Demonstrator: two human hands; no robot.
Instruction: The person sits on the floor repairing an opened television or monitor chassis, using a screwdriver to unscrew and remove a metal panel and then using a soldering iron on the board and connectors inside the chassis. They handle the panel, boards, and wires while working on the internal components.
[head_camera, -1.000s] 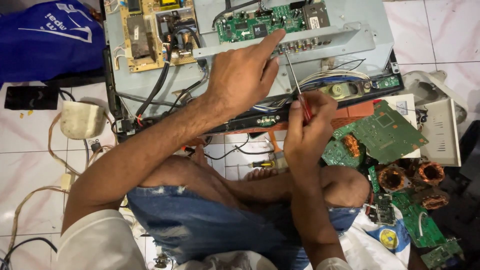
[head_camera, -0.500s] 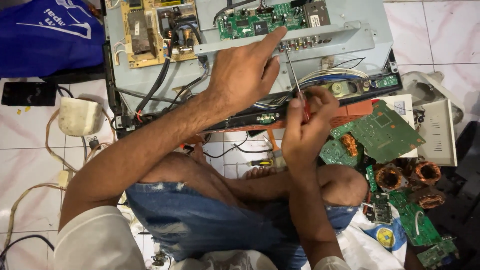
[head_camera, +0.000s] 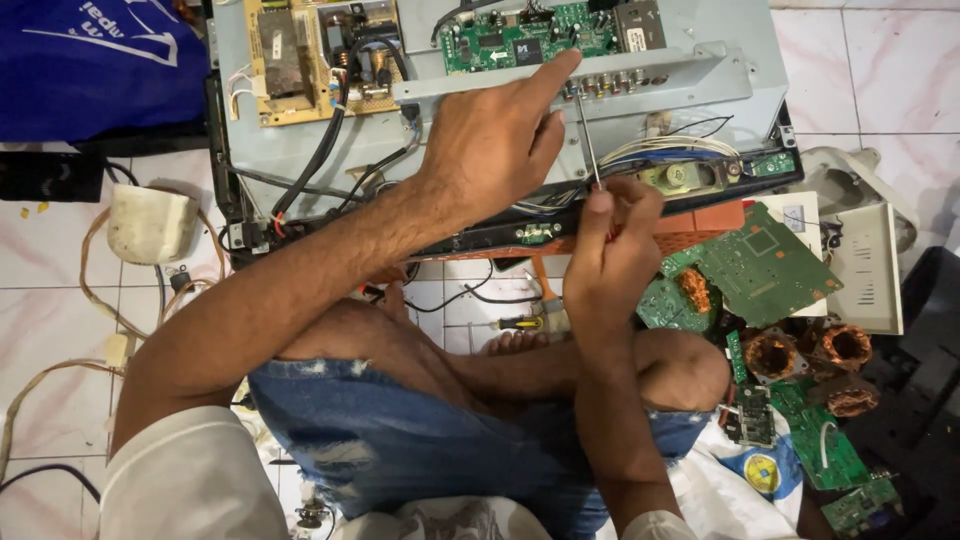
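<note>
Two bare hands worked over an opened flat-screen chassis (head_camera: 700, 110) lying across the upper half of the frame. At upper left lay a blue bag (head_camera: 90, 60), with a white cup-shaped object (head_camera: 150, 225) below it among loose cables. On the chassis sat a tan power board (head_camera: 290, 55), then a green main board (head_camera: 530, 35). The left hand (head_camera: 495, 150), at upper centre, pressed down on a grey metal bracket (head_camera: 660, 80), its fingers spread and index finger stretched toward the connectors, gripping nothing. Just right, the right hand (head_camera: 610, 255) was closed tight around a screwdriver (head_camera: 588, 135), whose thin shaft rose to the bracket's lower edge. Loose green circuit boards (head_camera: 750, 265) and copper coils (head_camera: 845, 345) lay at right.
</note>
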